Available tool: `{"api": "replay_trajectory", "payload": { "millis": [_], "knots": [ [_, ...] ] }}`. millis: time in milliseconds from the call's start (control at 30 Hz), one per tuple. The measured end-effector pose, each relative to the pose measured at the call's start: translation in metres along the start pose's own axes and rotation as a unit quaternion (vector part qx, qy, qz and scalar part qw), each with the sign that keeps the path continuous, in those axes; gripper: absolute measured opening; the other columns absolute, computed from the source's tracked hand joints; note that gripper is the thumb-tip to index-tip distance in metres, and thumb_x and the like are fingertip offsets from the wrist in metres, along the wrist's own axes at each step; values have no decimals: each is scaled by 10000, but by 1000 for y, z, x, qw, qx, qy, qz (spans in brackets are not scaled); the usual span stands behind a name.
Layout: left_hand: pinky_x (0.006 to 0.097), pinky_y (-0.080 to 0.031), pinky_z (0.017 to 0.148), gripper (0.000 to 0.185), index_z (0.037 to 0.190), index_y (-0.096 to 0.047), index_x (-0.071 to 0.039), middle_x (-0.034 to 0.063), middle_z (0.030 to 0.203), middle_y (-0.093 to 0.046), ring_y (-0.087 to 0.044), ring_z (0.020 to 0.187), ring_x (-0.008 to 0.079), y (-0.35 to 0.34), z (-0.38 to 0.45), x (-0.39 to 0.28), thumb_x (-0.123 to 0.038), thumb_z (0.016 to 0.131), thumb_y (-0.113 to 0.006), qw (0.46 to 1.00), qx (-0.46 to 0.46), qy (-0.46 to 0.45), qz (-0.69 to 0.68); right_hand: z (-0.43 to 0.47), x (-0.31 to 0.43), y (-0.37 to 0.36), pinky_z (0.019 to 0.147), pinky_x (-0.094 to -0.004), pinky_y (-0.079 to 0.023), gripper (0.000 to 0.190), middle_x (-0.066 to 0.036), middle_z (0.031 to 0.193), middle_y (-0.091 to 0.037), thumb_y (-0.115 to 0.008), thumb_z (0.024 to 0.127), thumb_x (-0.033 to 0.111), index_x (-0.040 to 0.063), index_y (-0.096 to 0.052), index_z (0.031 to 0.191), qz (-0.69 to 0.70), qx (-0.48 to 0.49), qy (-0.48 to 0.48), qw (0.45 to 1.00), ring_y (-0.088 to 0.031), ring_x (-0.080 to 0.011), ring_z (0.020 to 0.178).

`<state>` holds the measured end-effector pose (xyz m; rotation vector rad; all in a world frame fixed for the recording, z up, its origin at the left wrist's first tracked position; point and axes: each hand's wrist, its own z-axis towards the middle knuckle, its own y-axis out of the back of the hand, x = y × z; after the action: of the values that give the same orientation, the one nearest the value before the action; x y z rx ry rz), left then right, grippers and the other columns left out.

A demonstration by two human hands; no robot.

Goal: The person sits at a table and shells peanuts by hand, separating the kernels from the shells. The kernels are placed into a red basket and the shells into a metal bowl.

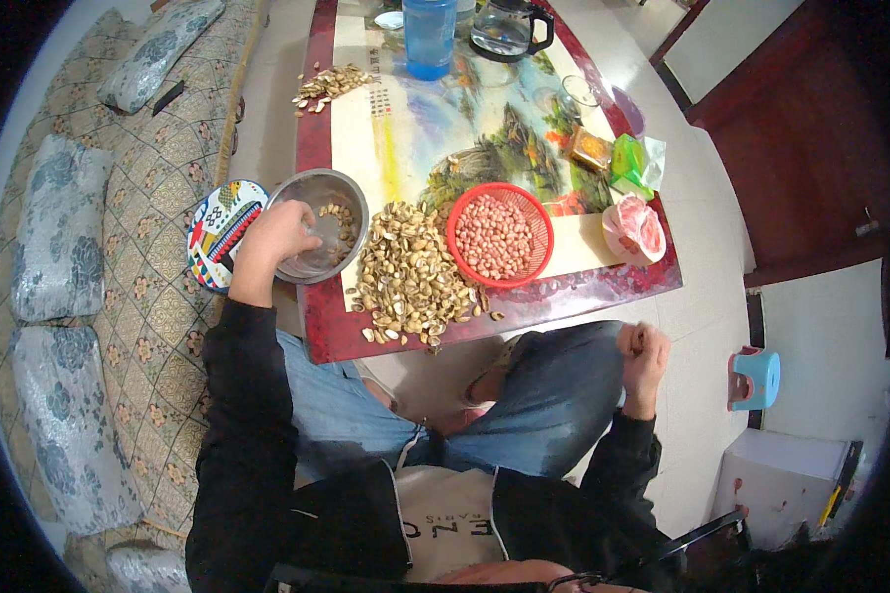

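Observation:
My left hand (288,231) reaches over the near left rim of a metal bowl (316,178), its fingers inside above the bowl's floor; whether they pinch anything I cannot tell. Some unshelled nuts, apparently peanuts (341,222), lie at the bowl's right side. Beside the bowl a large heap of empty peanut shells (408,274) covers the table corner. A red plastic basket (548,252) of shelled pink peanuts (493,236) stands just right of the heap. My right hand (645,352) is curled above my knee, away from the table; what its fingers hold, if anything, is not visible.
On the table (601,276) are a pink-rimmed container (634,230), a green packet (630,164), a small box (590,148), a blue plastic pitcher (429,44), a glass pot (500,33) and another shell pile (334,83). A patterned sofa (148,267) borders the left; a blue stool (756,379) stands right.

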<state>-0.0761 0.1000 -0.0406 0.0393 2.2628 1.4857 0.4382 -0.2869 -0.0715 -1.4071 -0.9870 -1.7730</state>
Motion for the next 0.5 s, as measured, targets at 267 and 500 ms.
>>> {"api": "replay_trajectory", "payload": {
  "millis": [267, 500],
  "knots": [
    [412, -638, 685, 290, 1026, -758, -41, 141, 799, -819, -803, 655, 253, -12, 14, -4, -196, 861, -939, 999, 36, 10, 6, -57, 16, 10, 609, -360, -235, 571, 13, 659, -309, -530, 1221, 342, 115, -328, 738, 52, 11, -17, 998, -302, -133, 630],
    [411, -640, 682, 240, 892, -750, -47, 131, 725, -789, -780, 605, 269, -18, 14, -14, -224, 872, -912, 999, 10, -20, -24, -8, 52, -20, 569, -363, -294, 508, -29, 667, -435, -587, 1175, 254, 14, -427, 757, -98, 111, 36, 988, -410, -130, 613]
  ]
}}
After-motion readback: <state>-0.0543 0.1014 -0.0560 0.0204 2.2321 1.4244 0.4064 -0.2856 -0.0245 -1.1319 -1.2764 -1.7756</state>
